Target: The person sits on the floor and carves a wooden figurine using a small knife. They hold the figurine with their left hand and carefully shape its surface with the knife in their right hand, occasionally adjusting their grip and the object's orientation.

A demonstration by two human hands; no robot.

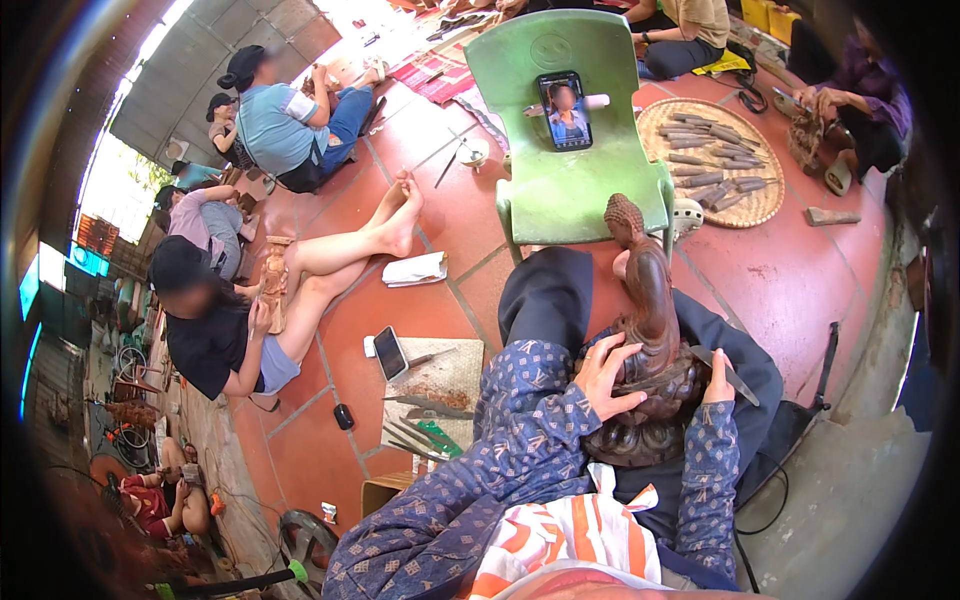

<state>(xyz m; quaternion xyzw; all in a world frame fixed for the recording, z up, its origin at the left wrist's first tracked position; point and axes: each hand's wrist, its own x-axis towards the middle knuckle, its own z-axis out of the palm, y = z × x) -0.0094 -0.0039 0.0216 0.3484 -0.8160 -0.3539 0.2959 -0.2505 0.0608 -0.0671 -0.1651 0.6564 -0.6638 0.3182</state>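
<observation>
A dark brown wooden Buddha statue (652, 310) stands tilted between my legs, with a curled-hair head and a carved lotus base. My left hand (607, 375) lies against its lower body, fingers spread and curved around the wood, steadying it. At the statue's right side my right hand (718, 380) is closed on a flat, narrow, grey blade-like tool (741, 387). One end of that tool reaches the statue; its exact kind I cannot make out. The statue's far side is hidden.
Ahead stands a green plastic chair (560, 190) with a phone (565, 112) propped on it. A round woven tray (745, 200) holds several tools. To my left, a mat (440, 385) carries chisels and another phone (390, 352). Nearby, a seated person (215, 320) holds a light wooden carving (273, 283).
</observation>
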